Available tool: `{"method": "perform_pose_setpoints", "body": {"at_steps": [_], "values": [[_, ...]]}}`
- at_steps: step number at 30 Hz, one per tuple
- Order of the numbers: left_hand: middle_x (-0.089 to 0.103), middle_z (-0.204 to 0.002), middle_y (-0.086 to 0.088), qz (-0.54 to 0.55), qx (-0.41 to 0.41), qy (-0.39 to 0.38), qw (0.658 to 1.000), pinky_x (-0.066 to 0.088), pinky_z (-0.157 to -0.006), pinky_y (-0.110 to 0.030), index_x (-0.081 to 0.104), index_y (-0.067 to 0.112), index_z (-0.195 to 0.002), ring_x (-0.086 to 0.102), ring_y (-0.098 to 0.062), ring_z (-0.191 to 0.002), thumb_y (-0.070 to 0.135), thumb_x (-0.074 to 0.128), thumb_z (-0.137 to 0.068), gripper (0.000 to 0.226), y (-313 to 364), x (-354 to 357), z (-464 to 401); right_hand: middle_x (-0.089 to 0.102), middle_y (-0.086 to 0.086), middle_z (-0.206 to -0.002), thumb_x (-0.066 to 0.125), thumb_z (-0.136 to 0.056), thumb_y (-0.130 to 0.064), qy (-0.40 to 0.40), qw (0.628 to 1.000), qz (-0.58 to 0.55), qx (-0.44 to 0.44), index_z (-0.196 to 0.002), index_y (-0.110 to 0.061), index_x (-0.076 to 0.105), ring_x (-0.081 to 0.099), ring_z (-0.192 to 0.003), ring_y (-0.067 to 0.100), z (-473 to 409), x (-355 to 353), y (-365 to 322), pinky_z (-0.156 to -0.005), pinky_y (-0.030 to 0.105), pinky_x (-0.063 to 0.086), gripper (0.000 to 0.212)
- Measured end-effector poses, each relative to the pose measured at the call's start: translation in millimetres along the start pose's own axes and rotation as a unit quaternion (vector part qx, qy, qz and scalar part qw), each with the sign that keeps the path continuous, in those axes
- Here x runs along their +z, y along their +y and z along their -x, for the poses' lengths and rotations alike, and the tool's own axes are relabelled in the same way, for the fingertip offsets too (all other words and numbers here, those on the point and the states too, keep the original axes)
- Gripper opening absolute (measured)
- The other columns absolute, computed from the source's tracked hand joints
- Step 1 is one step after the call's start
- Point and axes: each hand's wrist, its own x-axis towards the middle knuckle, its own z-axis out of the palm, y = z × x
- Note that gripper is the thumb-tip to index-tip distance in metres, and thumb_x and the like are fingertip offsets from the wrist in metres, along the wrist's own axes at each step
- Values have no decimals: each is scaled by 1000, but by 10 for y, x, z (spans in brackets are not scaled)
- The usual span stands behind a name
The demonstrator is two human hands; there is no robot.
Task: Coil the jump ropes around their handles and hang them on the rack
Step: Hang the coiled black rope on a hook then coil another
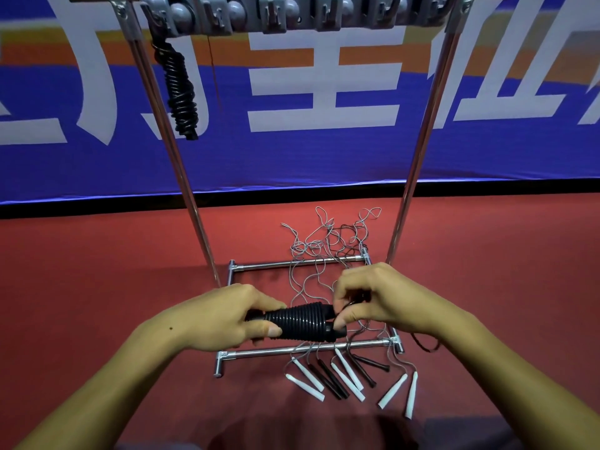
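Left hand (224,316) grips coiled black rope bundle (298,321), long axis left-right between hands; right hand (373,300) pinches its right end, rack hooks (272,14) overhead.

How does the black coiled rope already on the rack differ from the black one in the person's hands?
The hung rope dangles upright from the rack's leftmost hook; the held rope lies roughly level between the left hand and right hand. The hung rope's coils look loose and uneven, the held rope's tight and regular. Nobody touches the hung rope; the right hand pinches the held rope's end. Both are black, wound around their handles.
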Motion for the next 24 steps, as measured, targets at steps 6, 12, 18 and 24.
{"method": "perform_pose_setpoints", "body": {"at_steps": [6, 12, 18, 24], "values": [[67, -91, 3, 52, 47, -34, 997, 52, -80, -40, 68, 38, -111, 55, -12, -80, 30, 62, -107, 11, 98, 23, 11, 74, 4, -79, 89, -82, -28, -58, 991, -97, 70, -85, -20, 75, 71, -78, 25, 48, -75, -64, -77, 47, 57, 16], [66, -86, -13, 151, 73, -75, 983, 55, -75, -47, 73, 40, -115, 58, -18, -75, 23, 63, -108, 22, 242, -18, 89, 75, 8, -75, 91, -80, -24, -73, 982, -148, 95, -83, -11, 73, 68, -71, 19, 102, -173, -240, -71, 39, 55, 23], [68, -88, -6, 243, 74, -94, 963, 53, -78, -45, 67, 22, -142, 62, -14, -81, 16, 64, -107, 36, 283, -116, 200, 62, 11, -58, 94, -74, -29, -34, 977, -189, 91, -72, -11, 63, 48, -54, 20, 145, -270, -348, -53, 41, 38, 36], [66, -91, -29, 298, 113, -107, 942, 47, -73, -50, 64, 22, -146, 57, -28, -84, 13, 66, -104, 43, 349, -132, 234, 52, 5, -52, 83, -72, -65, -30, 942, -333, 44, -69, -24, 68, 40, -47, 15, 109, -193, -377, -49, 24, 30, 44]]}}
